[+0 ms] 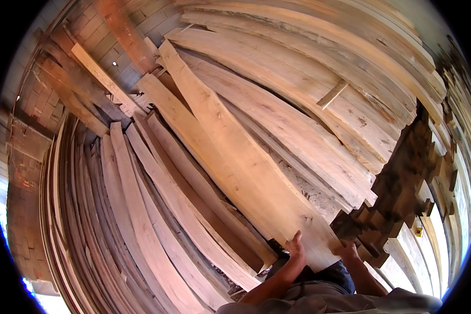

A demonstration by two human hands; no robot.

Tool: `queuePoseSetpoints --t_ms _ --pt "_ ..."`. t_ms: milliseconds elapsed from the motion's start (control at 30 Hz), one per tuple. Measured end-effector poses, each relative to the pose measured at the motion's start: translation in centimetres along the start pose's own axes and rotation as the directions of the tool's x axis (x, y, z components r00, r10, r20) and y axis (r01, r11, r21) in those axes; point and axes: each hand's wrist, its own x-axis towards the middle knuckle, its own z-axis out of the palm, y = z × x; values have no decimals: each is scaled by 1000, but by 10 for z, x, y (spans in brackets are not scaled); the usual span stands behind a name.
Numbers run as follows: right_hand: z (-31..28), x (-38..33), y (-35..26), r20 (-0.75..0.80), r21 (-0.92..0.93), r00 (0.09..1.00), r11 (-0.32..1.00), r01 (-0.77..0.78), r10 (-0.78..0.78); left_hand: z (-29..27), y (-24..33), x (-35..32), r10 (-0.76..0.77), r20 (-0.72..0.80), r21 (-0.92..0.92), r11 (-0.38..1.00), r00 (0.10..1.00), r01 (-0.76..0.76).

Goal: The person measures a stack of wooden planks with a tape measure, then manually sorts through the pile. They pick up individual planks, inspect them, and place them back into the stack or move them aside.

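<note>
A long, pale wooden plank with a wavy edge runs from the far upper left down to my body. Its near end lies between my two hands. My left hand grips the plank's left edge, thumb upward, the other fingers mostly hidden. On the opposite edge, close to the end, my right hand is closed around the wood. Beneath the held plank, along its left side, lies another pale plank, partly covered by it.
To the right rises a broad stack of rough planks with a short wood strip on top. More planks lean or lie at the left. Behind are a block wall and an orange-brown post. Dark stacked timber ends are at right.
</note>
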Motion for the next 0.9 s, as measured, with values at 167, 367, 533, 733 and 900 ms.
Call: queuePoseSetpoints --t_ms 167,367,533,733,900 --pt "24 -22 -5 -166 -5 983 997 80 -80 -2 -5 24 48 -79 45 998 996 -45" --pt "26 -5 -48 -224 51 970 993 109 -95 57 52 -14 -14 -148 351 934 989 66" --pt "48 25 -54 -339 -245 868 925 290 -362 81 71 -23 -34 83 391 920 996 -1" --pt "71 3 -35 -305 -524 775 777 348 -553 54 85 -41 -63 254 -21 997 965 71" --pt "99 -17 -11 -93 -562 823 712 421 -560 13 72 -12 -58 409 -141 982 911 126"
